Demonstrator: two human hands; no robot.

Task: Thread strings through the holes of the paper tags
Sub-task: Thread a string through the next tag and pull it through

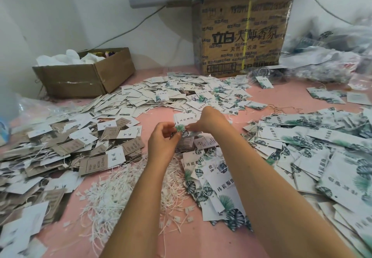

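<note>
The left hand (163,137) and right hand (208,121) each pinch the same leaf-print tag (180,124) at centre; any string in the fingers is too small to see. Just near them lies a heap of white strings (128,189). The far tag heap (181,92) looks unthreaded, so I judge much remains.

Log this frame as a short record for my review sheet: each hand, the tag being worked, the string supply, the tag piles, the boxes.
left hand: pinches the held tag at its near edge
right hand: pinches the same tag from the right
held tag: white, green leaf print, raised above the pink table
string through hole: cannot tell
loose strings: white heap under the forearms
tag piles: brown and white tags left; leaf-print tags right
boxes: small open box back left; large printed box behind
</note>
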